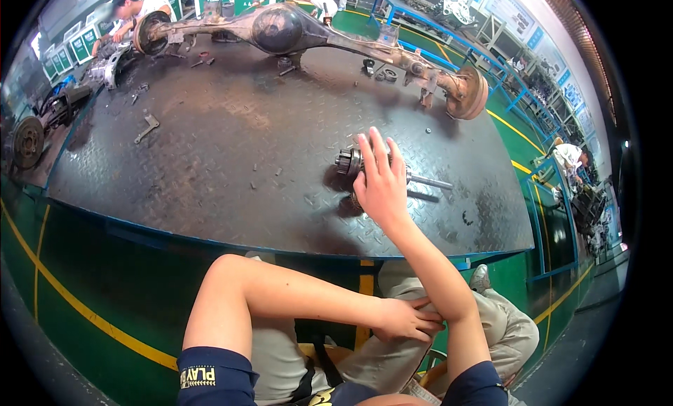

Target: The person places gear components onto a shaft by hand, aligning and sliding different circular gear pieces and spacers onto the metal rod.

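Note:
A metal gear shaft (431,182) lies on the dark steel tabletop (210,168), its toothed end (346,161) to the left and a bare rod to the right. My right hand (382,185) is over its middle with the fingers stretched out and spread, covering much of it. Whether the palm presses on the shaft is hidden. Just below the toothed end, a small round gear-like part (354,205) shows partly beside my wrist. Down at my lap, my left hand (406,319) lies with fingers extended across my trouser leg, close to my right elbow.
A rusty axle housing (277,29) spans the table's far side. A small metal bracket (147,126), rings (385,74) and bolts lie scattered. Another person (140,10) works at the far left; one more (569,159) is at the right beside a blue frame (554,234).

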### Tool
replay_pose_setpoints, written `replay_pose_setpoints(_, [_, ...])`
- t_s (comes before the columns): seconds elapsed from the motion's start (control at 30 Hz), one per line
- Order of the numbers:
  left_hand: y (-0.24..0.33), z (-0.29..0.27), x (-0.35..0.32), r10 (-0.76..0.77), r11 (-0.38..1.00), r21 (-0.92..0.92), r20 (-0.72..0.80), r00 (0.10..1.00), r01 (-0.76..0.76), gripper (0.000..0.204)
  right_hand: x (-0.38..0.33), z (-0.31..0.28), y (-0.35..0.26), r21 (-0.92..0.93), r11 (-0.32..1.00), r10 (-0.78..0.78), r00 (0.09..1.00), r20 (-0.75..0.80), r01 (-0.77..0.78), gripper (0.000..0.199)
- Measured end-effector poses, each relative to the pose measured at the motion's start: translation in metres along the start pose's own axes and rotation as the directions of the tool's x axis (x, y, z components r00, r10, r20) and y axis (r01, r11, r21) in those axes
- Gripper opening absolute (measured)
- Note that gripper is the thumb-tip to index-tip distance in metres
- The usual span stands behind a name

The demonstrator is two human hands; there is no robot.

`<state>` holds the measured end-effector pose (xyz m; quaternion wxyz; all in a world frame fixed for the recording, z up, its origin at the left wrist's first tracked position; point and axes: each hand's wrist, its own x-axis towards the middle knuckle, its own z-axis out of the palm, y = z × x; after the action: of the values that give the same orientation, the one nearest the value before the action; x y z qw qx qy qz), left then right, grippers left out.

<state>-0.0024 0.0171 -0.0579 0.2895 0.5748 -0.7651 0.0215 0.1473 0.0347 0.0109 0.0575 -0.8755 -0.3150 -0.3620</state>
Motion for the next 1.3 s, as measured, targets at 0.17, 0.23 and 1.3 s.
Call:
replay_pose_setpoints(0.17, [0.000,0.000,-0.003,-0.022,0.999,-0.023,0.017,1.000,0.022,0.080,-0.002,0.007,0.027,0.037,0.994,0.104,0.994,-0.032,-0.103,0.068])
replay_pose_setpoints(0.23, [-0.001,0.002,-0.003,-0.012,1.000,-0.017,-0.001,1.000,0.012,0.080,-0.005,0.006,0.038,0.072,0.981,0.184,0.982,-0.032,-0.182,0.064])
replay_pose_setpoints(1.3, [-0.003,0.004,0.016,0.048,0.998,-0.038,0.046,0.998,-0.046,0.091,-0.036,-0.030,0.060,0.465,0.733,0.532,0.845,0.063,-0.496,0.043])
